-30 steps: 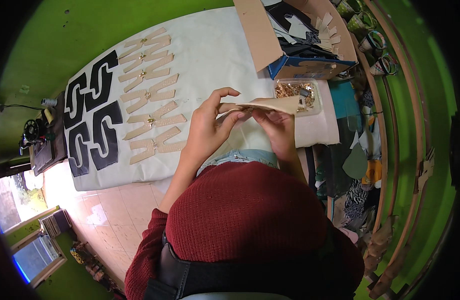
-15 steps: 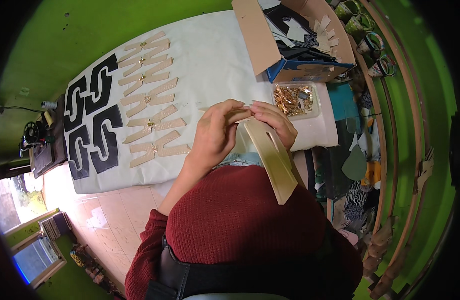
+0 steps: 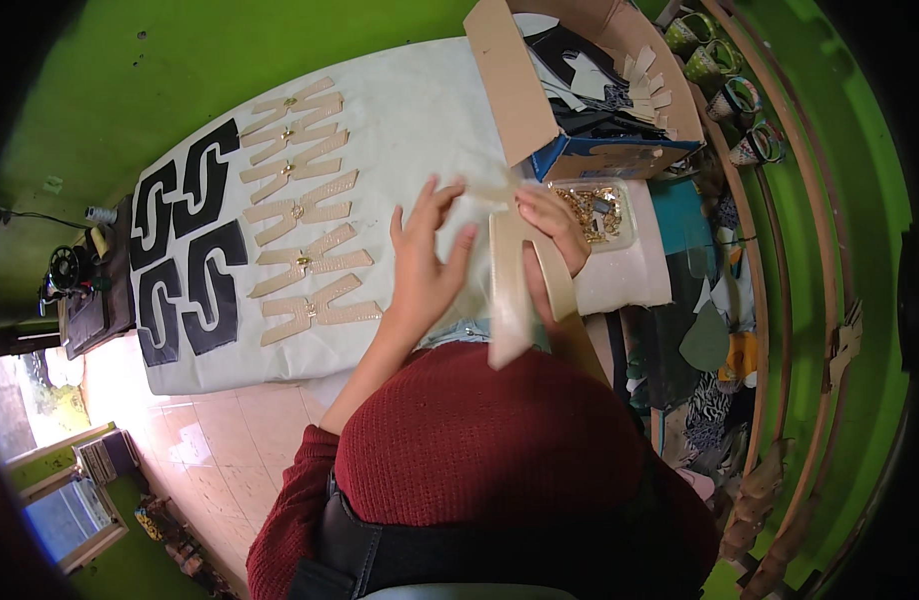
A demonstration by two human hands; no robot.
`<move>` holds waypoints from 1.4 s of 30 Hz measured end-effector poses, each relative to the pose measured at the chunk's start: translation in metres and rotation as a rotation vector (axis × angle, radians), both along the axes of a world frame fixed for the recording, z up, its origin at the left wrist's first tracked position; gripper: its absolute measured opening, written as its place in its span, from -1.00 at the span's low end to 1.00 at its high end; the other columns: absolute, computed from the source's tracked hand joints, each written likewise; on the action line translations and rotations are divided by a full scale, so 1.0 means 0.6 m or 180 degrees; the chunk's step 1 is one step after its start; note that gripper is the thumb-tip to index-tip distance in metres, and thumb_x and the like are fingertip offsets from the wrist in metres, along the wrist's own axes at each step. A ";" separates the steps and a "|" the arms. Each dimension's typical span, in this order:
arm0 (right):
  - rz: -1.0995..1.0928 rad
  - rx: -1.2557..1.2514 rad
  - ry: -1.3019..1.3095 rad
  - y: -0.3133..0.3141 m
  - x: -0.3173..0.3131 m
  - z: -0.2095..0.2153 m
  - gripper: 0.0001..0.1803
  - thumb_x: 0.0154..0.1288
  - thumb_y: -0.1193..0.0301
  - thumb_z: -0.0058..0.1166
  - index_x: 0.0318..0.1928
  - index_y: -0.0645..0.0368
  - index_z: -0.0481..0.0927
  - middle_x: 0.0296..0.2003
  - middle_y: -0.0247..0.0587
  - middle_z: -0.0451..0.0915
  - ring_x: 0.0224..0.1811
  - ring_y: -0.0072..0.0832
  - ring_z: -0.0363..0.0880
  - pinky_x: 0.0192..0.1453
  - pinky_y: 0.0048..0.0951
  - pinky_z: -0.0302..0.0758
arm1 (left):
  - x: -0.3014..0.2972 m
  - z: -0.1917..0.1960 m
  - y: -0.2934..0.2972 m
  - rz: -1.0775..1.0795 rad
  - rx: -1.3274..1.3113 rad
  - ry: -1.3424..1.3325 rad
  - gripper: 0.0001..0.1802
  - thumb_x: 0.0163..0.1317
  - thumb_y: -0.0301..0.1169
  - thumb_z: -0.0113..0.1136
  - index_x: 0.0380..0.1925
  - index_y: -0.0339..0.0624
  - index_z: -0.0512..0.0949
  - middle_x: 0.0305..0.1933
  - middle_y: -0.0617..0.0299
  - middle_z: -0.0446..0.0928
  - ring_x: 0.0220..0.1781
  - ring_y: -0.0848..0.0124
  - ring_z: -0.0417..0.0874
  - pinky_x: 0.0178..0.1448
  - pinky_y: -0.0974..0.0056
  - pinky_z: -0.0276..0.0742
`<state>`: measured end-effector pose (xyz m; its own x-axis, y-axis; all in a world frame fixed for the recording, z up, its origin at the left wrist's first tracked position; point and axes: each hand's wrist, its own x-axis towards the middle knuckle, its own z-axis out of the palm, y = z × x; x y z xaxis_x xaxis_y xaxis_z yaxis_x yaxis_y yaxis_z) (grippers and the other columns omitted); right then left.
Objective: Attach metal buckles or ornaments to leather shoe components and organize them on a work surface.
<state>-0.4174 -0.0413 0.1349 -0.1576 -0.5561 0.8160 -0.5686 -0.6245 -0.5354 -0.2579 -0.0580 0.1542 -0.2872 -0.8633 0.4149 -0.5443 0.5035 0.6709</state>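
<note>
While both forearms rise from the red sweater at the lower edge, the left hand is spread open with fingers fanned upward, its palm against nothing I can make out, just to the nine o'clock side of a beige strap piece. The right hand is curled shut on that strap piece, pinching its upper end between thumb and fingers — the rest of the piece hangs down toward six o'clock over the person's chest.

The strap piece is pale tan, long and flat, forked into two limbs, one lying behind the other.

Farther out, toward ten o'clock, six tan cut pieces of the same colour lie in a row on a white sheet, several with a small gold fitting at the middle. Beyond them, at nine o'clock, four black S-shaped pieces lie in two pairs.

At one o'clock from the right hand sits a clear tray of gold fittings, and past it — at twelve o'clock — one open cardboard box holding dark and tan offcuts.
</note>
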 end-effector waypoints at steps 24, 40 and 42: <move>0.1347 0.1797 -0.1543 0.001 0.048 0.079 -0.30 0.08 0.57 0.22 0.25 0.33 0.25 0.03 -0.05 0.51 0.06 -0.44 0.51 0.15 -0.41 0.45 | -0.013 0.025 -0.013 -0.0571 0.1443 0.2952 -0.76 0.35 -0.41 0.02 -0.22 -0.42 0.56 -0.33 0.22 0.61 -0.33 0.61 0.53 -0.26 0.51 0.44; 0.1374 0.1535 -0.2015 0.021 0.059 0.097 -0.72 0.17 0.53 0.17 -0.10 0.38 0.54 -0.30 -0.20 0.64 -0.25 -0.59 0.61 -0.08 -0.56 0.52 | -0.001 0.076 0.015 -0.0683 0.1800 0.2628 -0.71 0.37 -0.33 0.01 -0.32 -0.39 0.56 -0.57 0.40 0.48 -0.52 0.75 0.31 -0.50 0.56 0.20; 0.1304 0.1430 -0.1911 0.023 0.058 0.098 -0.73 0.16 0.52 0.18 -0.12 0.38 0.55 -0.31 -0.20 0.65 -0.26 -0.59 0.61 -0.10 -0.56 0.52 | 0.002 0.081 0.019 -0.0697 0.1706 0.2416 -0.72 0.37 -0.35 0.01 -0.30 -0.39 0.56 -0.58 0.41 0.47 -0.52 0.75 0.31 -0.50 0.56 0.20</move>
